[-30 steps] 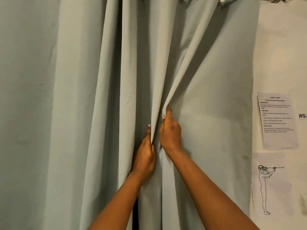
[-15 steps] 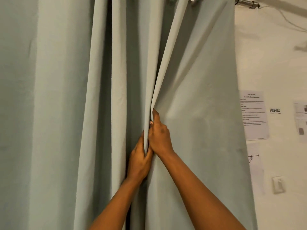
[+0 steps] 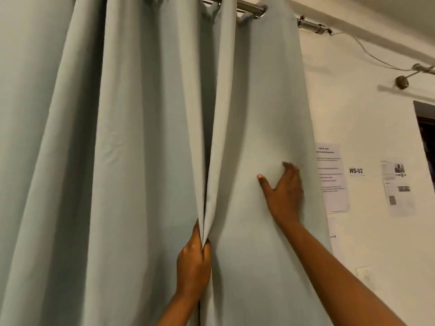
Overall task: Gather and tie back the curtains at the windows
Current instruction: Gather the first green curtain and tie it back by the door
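Since half a second ago the right hand has let go of the fold at the middle and slid out across the curtain toward its right edge. It now lies flat on the pale grey-green cloth, fingers spread and thumb out to the left, gripping nothing, just short of the hem beside the wall. Left hand has stayed low at the centre, closed tight on the gathered fold, with the cloth pinched between thumb and fingers and a dark gap running up behind it.

Both hands, which a moment earlier were touching at that fold, are now well apart. The view has also tipped upward, so the curtain rod shows at the top edge with the fabric hanging from it in long pleats.

On the wall right of the curtain hang a printed sheet, a small label reading WS-02, and a second sheet further right.
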